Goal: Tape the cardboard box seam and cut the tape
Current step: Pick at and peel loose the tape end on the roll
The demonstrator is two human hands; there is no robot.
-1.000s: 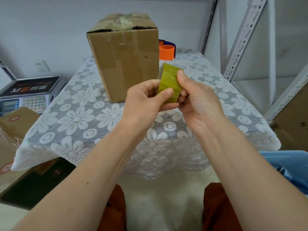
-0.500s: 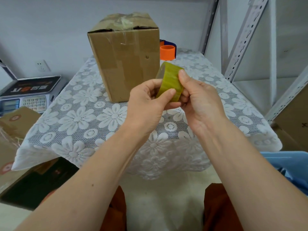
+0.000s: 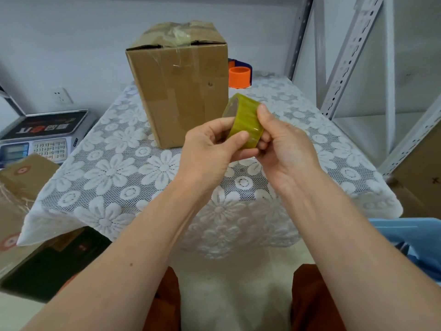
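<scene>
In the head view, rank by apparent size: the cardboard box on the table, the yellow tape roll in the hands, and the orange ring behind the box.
1. cardboard box, by far the largest.
2. yellow tape roll.
3. orange ring, smallest, but it is farther from the camera and partly hidden by the box, so its rank against the roll is unsure.

The cardboard box [image 3: 181,91] stands upright on the far part of the bench [image 3: 119,177], a little left of centre, one corner edge turned toward the near side. It is plain brown, taller than wide, with clear tape strips already across its front face. Its top flaps are closed but bulge upward, with crumpled tape along the seam and a dark gap under the near flap edge. The roll of tape [image 3: 244,123] is yellowish and translucent, held on edge above the bench just right of the box, between the left hand [image 3: 210,149] and the right hand [image 3: 284,149].
</scene>
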